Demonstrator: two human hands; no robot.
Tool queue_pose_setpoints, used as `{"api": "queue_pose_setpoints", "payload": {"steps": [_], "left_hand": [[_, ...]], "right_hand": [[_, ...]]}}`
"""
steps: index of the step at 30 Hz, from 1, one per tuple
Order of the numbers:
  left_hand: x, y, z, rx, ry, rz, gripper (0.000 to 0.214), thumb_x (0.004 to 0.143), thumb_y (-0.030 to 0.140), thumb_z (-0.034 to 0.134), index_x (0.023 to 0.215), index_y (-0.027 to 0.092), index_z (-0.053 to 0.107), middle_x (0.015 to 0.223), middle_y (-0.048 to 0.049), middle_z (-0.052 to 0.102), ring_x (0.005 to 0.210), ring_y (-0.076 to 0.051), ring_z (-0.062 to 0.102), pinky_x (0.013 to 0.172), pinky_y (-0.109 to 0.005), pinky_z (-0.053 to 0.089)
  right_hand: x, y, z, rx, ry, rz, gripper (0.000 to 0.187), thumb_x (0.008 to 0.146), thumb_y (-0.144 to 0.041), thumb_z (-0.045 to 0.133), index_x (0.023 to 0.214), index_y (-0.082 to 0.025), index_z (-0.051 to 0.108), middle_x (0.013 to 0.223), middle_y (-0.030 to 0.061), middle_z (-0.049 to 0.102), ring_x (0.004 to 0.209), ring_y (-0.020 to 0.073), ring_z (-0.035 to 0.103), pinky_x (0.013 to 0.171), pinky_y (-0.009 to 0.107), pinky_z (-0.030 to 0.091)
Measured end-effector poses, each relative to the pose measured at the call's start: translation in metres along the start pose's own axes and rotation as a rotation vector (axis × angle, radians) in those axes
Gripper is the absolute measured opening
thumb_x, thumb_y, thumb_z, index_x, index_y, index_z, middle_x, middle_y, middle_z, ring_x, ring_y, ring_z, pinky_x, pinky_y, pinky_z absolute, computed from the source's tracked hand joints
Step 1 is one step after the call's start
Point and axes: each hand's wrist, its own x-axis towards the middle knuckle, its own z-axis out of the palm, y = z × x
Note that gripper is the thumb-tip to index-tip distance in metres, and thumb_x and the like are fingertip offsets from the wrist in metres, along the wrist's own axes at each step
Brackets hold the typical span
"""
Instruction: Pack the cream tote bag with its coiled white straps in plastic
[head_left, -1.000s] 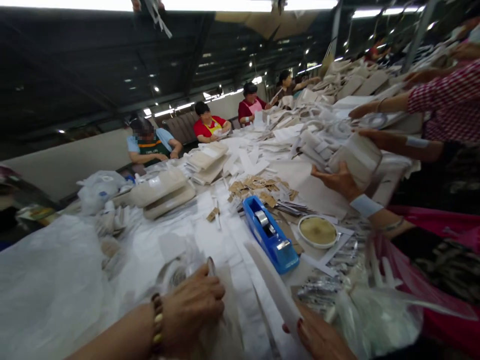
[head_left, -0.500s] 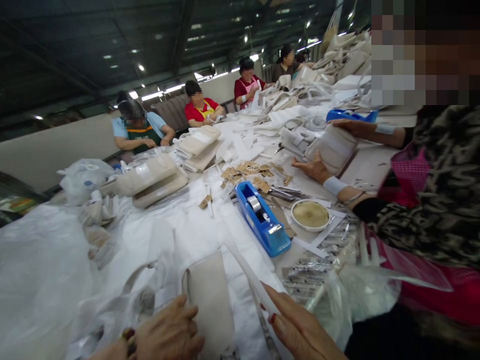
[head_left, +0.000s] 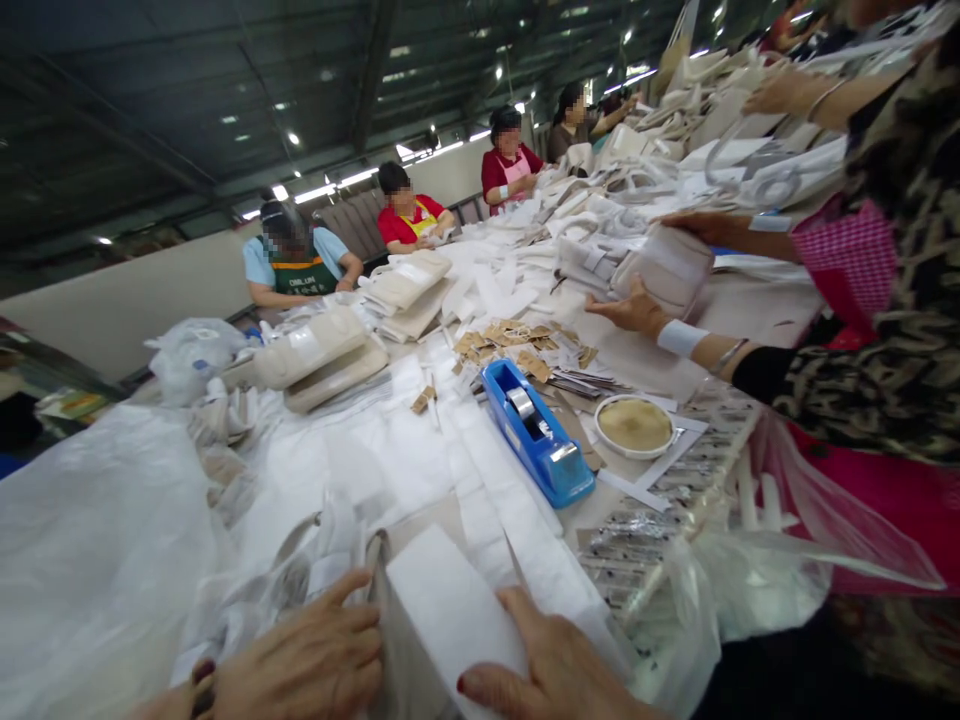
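In my right hand [head_left: 555, 660] is a stiff white sheet [head_left: 442, 590], pinched at its near right edge between thumb and fingers. The sheet lies over a beige fabric bag [head_left: 409, 660] directly in front of me. My left hand [head_left: 307, 645] has its bent fingers closed at the left edge of that bag; the fingertips are partly hidden. Grey straps and clear wrapping [head_left: 307, 560] are bunched just beyond my left hand. A blue tape dispenser [head_left: 536, 435] stands past my right hand.
A co-worker's hands [head_left: 637, 310] hold a beige bag [head_left: 664, 275] at right. Brown tags [head_left: 510, 345] and a round white dish [head_left: 635, 427] lie mid-table. Stacked beige bags [head_left: 319, 345] sit left, clear plastic [head_left: 90, 520] nearer. Several people work across the table.
The white sheet has swung from edge-on at the right to lying flat over the bag, moved left by my right hand. My left hand has closed in on the bag's edge.
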Motion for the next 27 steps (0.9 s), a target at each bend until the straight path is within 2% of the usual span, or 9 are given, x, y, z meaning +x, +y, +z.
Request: {"api": "queue_pose_setpoints", "payload": {"steps": [3, 6, 8, 12, 15, 18, 21, 24, 27], "left_hand": [[-0.001, 0.003, -0.027, -0.033, 0.032, 0.028, 0.011, 0.078, 0.022, 0.059, 0.067, 0.024, 0.058, 0.069, 0.0081, 0.063, 0.066, -0.01, 0.054, 0.098, -0.029, 0.028], [0.003, 0.009, -0.047, -0.023, 0.049, 0.087, 0.016, 0.079, 0.025, 0.06, 0.064, 0.023, 0.055, 0.066, 0.0098, 0.061, 0.062, -0.009, 0.053, 0.097, -0.027, 0.025], [0.01, 0.014, -0.049, -0.01, 0.035, 0.131, 0.018, 0.081, 0.024, 0.057, 0.064, 0.023, 0.054, 0.064, 0.01, 0.059, 0.06, -0.009, 0.052, 0.095, -0.027, 0.027], [0.028, 0.024, -0.03, -0.002, 0.012, 0.214, 0.023, 0.083, 0.026, 0.053, 0.061, 0.022, 0.053, 0.064, 0.0074, 0.06, 0.063, -0.011, 0.051, 0.095, -0.03, 0.03], [0.038, 0.027, -0.009, 0.007, 0.001, 0.192, 0.021, 0.081, 0.021, 0.055, 0.06, 0.021, 0.055, 0.066, 0.0068, 0.063, 0.067, -0.011, 0.051, 0.095, -0.028, 0.033], [0.04, 0.023, -0.003, -0.024, -0.062, 0.169, 0.015, 0.079, 0.021, 0.056, 0.064, 0.023, 0.06, 0.069, 0.0061, 0.064, 0.071, -0.011, 0.054, 0.095, -0.028, 0.035], [0.028, 0.016, -0.007, -0.051, -0.08, 0.165, 0.008, 0.077, 0.027, 0.056, 0.078, 0.026, 0.064, 0.083, 0.0039, 0.066, 0.084, -0.015, 0.056, 0.102, -0.034, 0.031], [0.0, 0.005, -0.004, -0.049, -0.041, 0.171, 0.027, 0.078, 0.032, 0.054, 0.104, 0.029, 0.059, 0.108, 0.0016, 0.064, 0.105, -0.018, 0.052, 0.108, -0.038, 0.022], [-0.046, -0.009, 0.009, 0.011, 0.143, 0.065, 0.044, 0.082, 0.037, 0.049, 0.126, 0.03, 0.044, 0.125, 0.0001, 0.056, 0.12, -0.018, 0.042, 0.109, -0.033, 0.02]], "right_hand": [[0.007, -0.003, 0.012, -0.077, -0.085, -0.013, 0.047, 0.078, -0.04, 0.057, 0.113, -0.011, 0.05, 0.104, 0.019, 0.063, 0.1, 0.034, 0.057, 0.082, 0.039, 0.04], [0.014, 0.0, 0.025, -0.066, -0.127, -0.066, 0.043, 0.076, -0.043, 0.057, 0.107, -0.013, 0.049, 0.098, 0.0161, 0.065, 0.093, 0.0309, 0.06, 0.073, 0.033, 0.041], [0.018, 0.003, 0.033, -0.018, -0.106, -0.115, 0.041, 0.074, -0.045, 0.057, 0.102, -0.016, 0.048, 0.093, 0.012, 0.065, 0.084, 0.0266, 0.06, 0.064, 0.028, 0.038], [0.031, 0.002, 0.046, 0.045, 0.016, -0.096, 0.031, 0.074, -0.037, 0.054, 0.095, -0.014, 0.049, 0.088, 0.01, 0.063, 0.078, 0.0214, 0.057, 0.057, 0.025, 0.033], [0.044, -0.006, 0.05, 0.0, 0.108, -0.042, 0.023, 0.079, -0.026, 0.043, 0.095, -0.01, 0.051, 0.092, 0.0125, 0.063, 0.078, 0.0188, 0.058, 0.054, 0.024, 0.033], [0.055, -0.014, 0.049, -0.145, 0.088, -0.102, 0.023, 0.082, -0.022, 0.039, 0.094, -0.008, 0.053, 0.09, 0.0138, 0.064, 0.074, 0.0184, 0.059, 0.05, 0.023, 0.033], [0.06, -0.021, 0.047, -0.259, -0.003, -0.236, 0.016, 0.078, -0.018, 0.048, 0.088, -0.009, 0.058, 0.085, 0.0142, 0.065, 0.069, 0.0212, 0.059, 0.046, 0.025, 0.029], [0.058, -0.026, 0.046, -0.532, -0.075, -0.456, 0.01, 0.075, -0.012, 0.052, 0.08, -0.009, 0.061, 0.078, 0.0128, 0.064, 0.066, 0.0233, 0.06, 0.044, 0.027, 0.029], [0.046, -0.026, 0.041, -0.733, 0.074, -0.559, 0.014, 0.08, -0.015, 0.049, 0.087, -0.008, 0.059, 0.073, 0.0099, 0.061, 0.061, 0.0209, 0.058, 0.045, 0.027, 0.036]]}}
